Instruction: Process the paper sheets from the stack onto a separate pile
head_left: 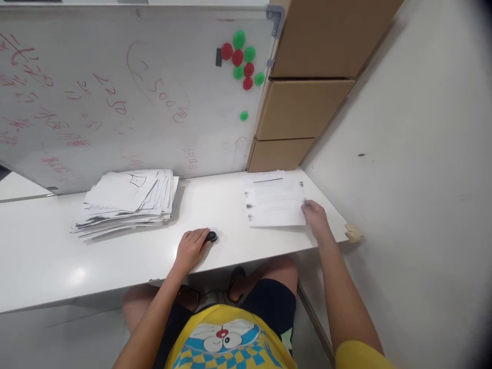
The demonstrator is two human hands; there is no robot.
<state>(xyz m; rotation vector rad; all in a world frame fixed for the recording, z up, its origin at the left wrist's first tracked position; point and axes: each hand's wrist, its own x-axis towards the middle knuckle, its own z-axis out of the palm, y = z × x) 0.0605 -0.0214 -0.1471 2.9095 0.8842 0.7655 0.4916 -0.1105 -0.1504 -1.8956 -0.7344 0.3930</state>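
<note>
The sheet (274, 202) at my right hand (317, 218) is white with blurred black print. The small knob (211, 237) by my left hand (191, 248) is black. My paper stack (126, 202) is white, smudged black at the edges. The table (57, 256) is glossy white. The whiteboard (115, 92) bears red scrawl, 5 green magnets (239, 39) and 4 red magnets (237, 57). The boxes (303, 107) are brown. My shirt (180, 359) is yellow with blue checks.
</note>
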